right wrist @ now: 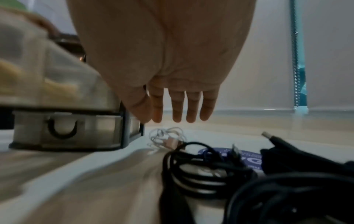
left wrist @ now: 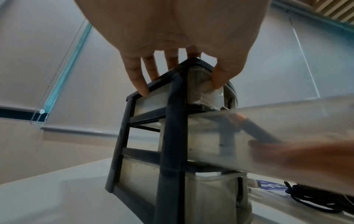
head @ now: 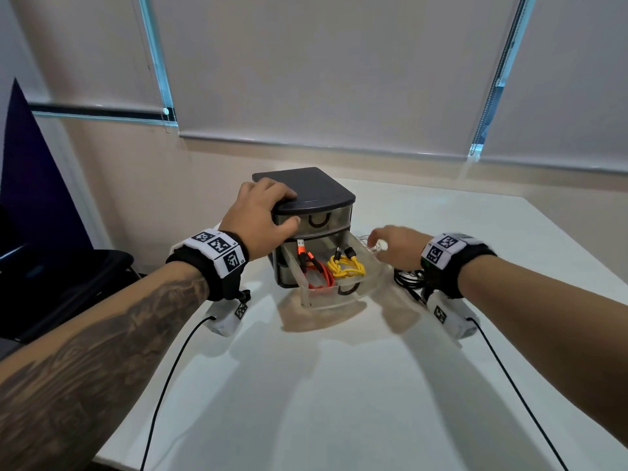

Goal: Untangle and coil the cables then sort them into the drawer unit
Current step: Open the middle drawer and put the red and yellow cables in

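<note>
Head view: the left hand [head: 258,215] sits on the near left corner of the drawer unit [head: 312,195], its fingers [left wrist: 138,78] laid over the dark top edge and the thumb pressed to the front of the upper drawer, so the hand clasps that corner. The right hand [head: 397,248] hovers just right of the unit with fingers [right wrist: 177,106] straight, slightly spread and holding nothing, their tips above a small tangle of white cable [right wrist: 166,136] on the counter [head: 339,385]. Nearer the right wrist a heap of black cables [right wrist: 220,166] lies on the counter, apart from the fingertips.

The middle drawer [head: 334,299] is pulled well out. Inside it lie a coiled orange cable [head: 314,270] on the left and a coiled yellow cable [head: 346,268] on the right, side by side. The contents of the upper and lower drawers, both pushed in, cannot be told.
</note>
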A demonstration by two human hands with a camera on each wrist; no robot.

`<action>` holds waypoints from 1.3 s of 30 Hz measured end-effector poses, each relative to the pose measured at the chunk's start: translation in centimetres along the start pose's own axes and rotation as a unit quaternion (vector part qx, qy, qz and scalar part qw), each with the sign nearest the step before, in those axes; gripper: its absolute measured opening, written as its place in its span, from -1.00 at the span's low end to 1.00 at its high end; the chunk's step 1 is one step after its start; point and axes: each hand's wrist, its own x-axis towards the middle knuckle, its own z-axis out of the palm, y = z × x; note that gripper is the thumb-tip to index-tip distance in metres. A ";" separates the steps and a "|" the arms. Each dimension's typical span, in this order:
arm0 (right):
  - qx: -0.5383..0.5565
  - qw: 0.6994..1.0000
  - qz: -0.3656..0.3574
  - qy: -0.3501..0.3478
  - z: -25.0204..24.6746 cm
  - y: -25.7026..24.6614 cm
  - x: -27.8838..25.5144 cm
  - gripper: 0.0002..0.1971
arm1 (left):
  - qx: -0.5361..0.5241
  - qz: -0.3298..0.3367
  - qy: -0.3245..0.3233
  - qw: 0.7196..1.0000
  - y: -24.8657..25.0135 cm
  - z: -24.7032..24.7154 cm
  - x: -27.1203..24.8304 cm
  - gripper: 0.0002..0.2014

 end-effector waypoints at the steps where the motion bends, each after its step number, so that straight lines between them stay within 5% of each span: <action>1: -0.023 0.999 -0.004 -0.035 0.7 -0.4 0.0 -0.64 | -0.002 0.002 0.004 1.000 -0.1 0.1 0.0 -0.62; 6: -0.079 0.992 -0.054 -0.081 3.1 -0.2 1.4 -0.31 | -0.011 0.006 0.014 1.000 -0.3 0.4 -0.1 -0.61; 9: -0.093 0.992 -0.049 -0.066 2.3 -1.0 0.2 -0.50 | -0.012 0.002 0.012 1.000 -0.2 0.4 -0.1 -0.60; 12: -0.049 0.998 -0.038 0.011 1.7 -0.6 -0.3 -0.83 | -0.009 0.000 0.010 1.000 -0.1 0.3 -0.1 -0.61; 18: 0.120 0.977 -0.018 0.175 -1.1 1.0 -3.1 -0.88 | -0.003 -0.009 0.001 1.000 0.3 0.1 -0.1 -0.62; 26: 0.212 0.925 -0.125 0.290 -4.2 -1.4 -8.2 -0.80 | 0.001 -0.023 -0.015 1.000 0.8 -0.3 0.0 -0.64; 30: 0.152 0.937 -0.211 0.234 -3.6 -5.0 -8.9 -0.79 | 0.003 -0.030 -0.017 0.999 0.8 -0.3 0.0 -0.64; 33: 0.048 0.966 -0.208 0.149 -2.6 -6.8 -8.0 -0.77 | 0.005 -0.032 -0.018 0.999 0.9 -0.4 -0.1 -0.64; 39: -0.023 0.974 -0.207 0.086 -2.4 -7.8 -7.5 -0.57 | 0.004 -0.023 -0.016 1.000 0.7 -0.4 -0.1 -0.64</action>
